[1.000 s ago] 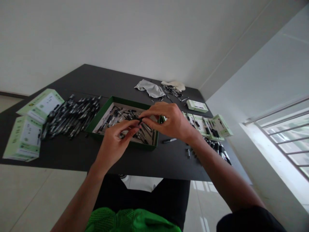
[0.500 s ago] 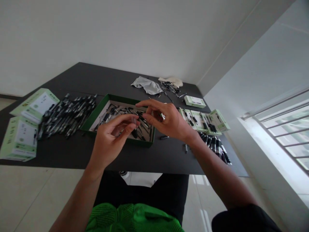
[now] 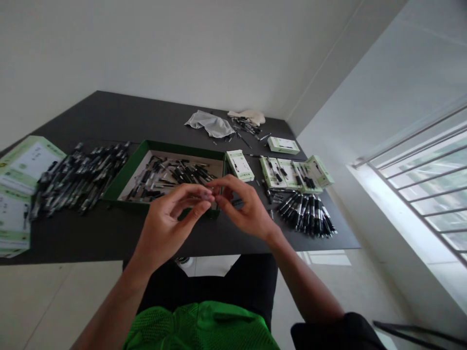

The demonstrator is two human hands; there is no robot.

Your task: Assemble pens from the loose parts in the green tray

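My left hand (image 3: 171, 214) is closed in a pinch above the front edge of a green box (image 3: 126, 180). Between its thumb and fingers is a small clear pen part, mostly hidden by the fingertips. My right hand (image 3: 246, 206) meets it from the right, its thumb and forefinger closed at the same spot; what they grip is too small to make out. Loose black pen parts (image 3: 189, 172) lie scattered inside the box, behind my hands.
A heap of pens (image 3: 82, 177) lies left of the box, beside green-and-white cartons (image 3: 27, 163). To the right are a small carton (image 3: 240, 165), cartons with pens on top (image 3: 288, 174) and a fan of pens (image 3: 308, 214). Behind lie a clear plastic bag (image 3: 209, 124) and a pale cloth (image 3: 248, 115).
My right hand has come down and toward the left hand, so their fingertips now meet. The camera view has shifted rightward, showing the small carton and pen fan more fully.
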